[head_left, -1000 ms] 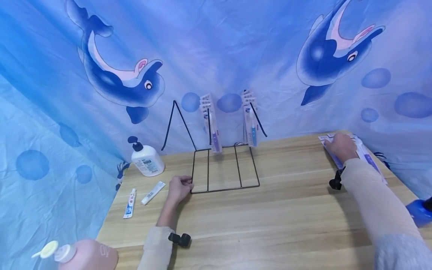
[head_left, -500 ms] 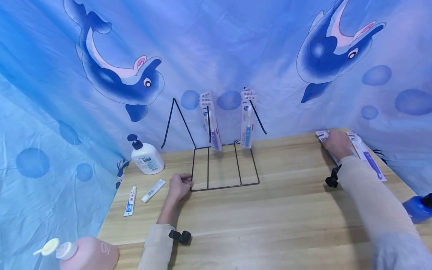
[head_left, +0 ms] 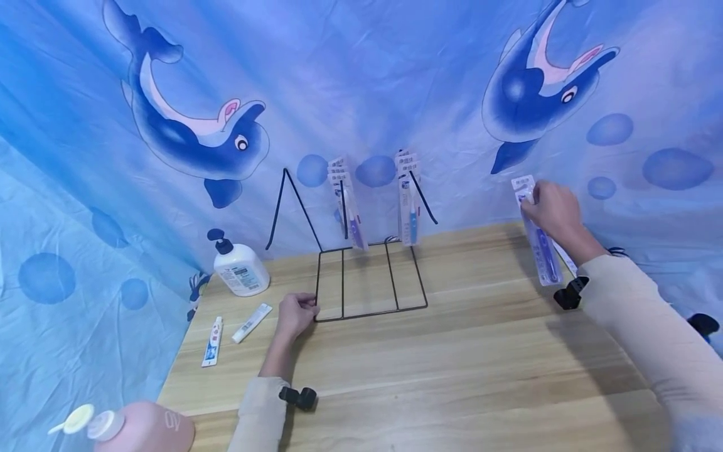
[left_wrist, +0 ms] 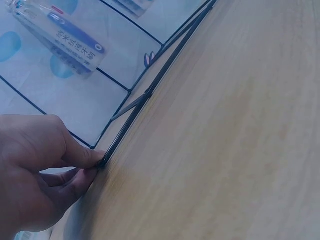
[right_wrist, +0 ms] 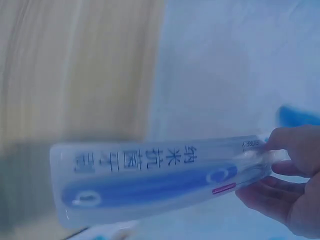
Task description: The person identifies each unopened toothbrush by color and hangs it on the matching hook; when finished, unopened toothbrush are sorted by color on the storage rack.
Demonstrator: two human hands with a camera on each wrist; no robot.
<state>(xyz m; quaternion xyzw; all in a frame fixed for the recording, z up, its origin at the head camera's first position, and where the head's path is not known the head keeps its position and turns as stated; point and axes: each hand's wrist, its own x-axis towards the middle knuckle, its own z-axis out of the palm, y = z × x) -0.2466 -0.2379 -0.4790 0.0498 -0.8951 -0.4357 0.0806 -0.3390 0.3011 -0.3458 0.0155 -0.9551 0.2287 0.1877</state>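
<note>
My left hand (head_left: pixel 295 315) pinches the near left corner of a black wire display rack (head_left: pixel 369 312) standing on the table; the left wrist view shows thumb and fingertips on the wire. Several packaged toothbrushes hang from the rack in two groups, purple-handled packs (head_left: pixel 354 223) in the middle and blue-handled packs (head_left: pixel 410 216) to the right. The rack's left hook (head_left: pixel 277 210) carries nothing. At the far right, my right hand (head_left: pixel 556 210) holds a packaged toothbrush (head_left: pixel 544 254) with a purple handle by its upper end, raised and roughly upright. Its clear blister (right_wrist: pixel 150 187) fills the right wrist view.
Left of the rack stand a white pump bottle (head_left: pixel 243 271) and two small toothpaste tubes, one (head_left: pixel 212 342) nearer the edge, another (head_left: pixel 251 322) beside my left hand. A pink pump bottle (head_left: pixel 149 427) is at the near left. Behind the wooden table (head_left: pixel 429 376) hangs a dolphin-print curtain (head_left: pixel 361 75).
My right hand has picked up a packaged toothbrush from the right side of the table and lifted it. The left hand keeps its place on the rack. The head view has shifted slightly.
</note>
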